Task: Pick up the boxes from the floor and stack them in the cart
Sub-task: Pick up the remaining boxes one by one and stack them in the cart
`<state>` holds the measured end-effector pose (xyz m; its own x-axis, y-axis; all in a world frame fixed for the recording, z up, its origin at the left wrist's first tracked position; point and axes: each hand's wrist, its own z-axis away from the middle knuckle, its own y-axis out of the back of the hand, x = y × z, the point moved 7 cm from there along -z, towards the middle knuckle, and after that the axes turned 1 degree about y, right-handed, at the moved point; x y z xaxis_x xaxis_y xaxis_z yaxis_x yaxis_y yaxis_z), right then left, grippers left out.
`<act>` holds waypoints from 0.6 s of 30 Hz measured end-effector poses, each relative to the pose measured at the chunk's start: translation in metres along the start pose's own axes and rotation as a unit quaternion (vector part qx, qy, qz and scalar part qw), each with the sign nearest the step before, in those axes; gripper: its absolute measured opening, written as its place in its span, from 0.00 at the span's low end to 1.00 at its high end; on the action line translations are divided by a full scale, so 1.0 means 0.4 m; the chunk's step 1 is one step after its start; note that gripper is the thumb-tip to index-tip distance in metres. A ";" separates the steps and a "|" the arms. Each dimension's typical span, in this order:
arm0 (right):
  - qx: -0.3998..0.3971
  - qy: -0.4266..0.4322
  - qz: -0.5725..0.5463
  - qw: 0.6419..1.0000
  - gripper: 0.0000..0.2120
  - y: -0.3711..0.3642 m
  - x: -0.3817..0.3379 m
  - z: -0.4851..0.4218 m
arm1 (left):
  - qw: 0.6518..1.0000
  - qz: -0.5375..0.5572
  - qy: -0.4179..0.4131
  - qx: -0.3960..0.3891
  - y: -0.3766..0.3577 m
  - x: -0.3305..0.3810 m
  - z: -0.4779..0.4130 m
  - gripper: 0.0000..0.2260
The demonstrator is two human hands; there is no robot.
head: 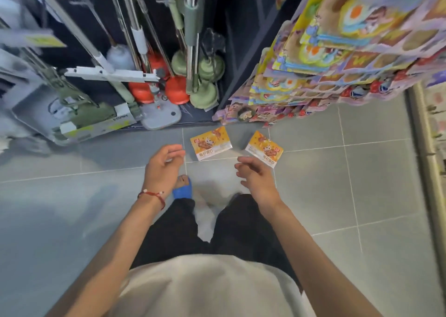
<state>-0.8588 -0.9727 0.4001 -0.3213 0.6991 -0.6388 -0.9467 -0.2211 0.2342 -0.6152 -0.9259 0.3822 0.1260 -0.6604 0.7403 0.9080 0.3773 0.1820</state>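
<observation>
Two small orange-and-white boxes lie flat on the grey tiled floor in front of me: the left box [211, 143] and the right box [264, 148]. My left hand [163, 165] hovers just left of and below the left box, fingers loosely spread, holding nothing. My right hand [255, 176] hangs below the right box, close to its lower corner, fingers relaxed and empty. No cart is in view.
A rack of mops and red and green plungers [176, 89] stands at the back left. A tall stack of colourful packaged goods [325, 58] rises at the back right. My foot in a blue sandal [182, 188] is under my left hand.
</observation>
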 end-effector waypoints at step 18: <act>-0.081 -0.030 0.192 0.978 0.08 -0.013 0.283 -0.555 | 0.970 0.083 0.185 0.134 -0.273 -0.521 -0.276 0.08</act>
<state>-0.8951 -1.0433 0.1639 -0.6569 0.5807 -0.4809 -0.7488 -0.5768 0.3264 -0.6966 -0.9013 0.1366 0.4409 -0.7451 0.5004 0.7328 0.6208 0.2787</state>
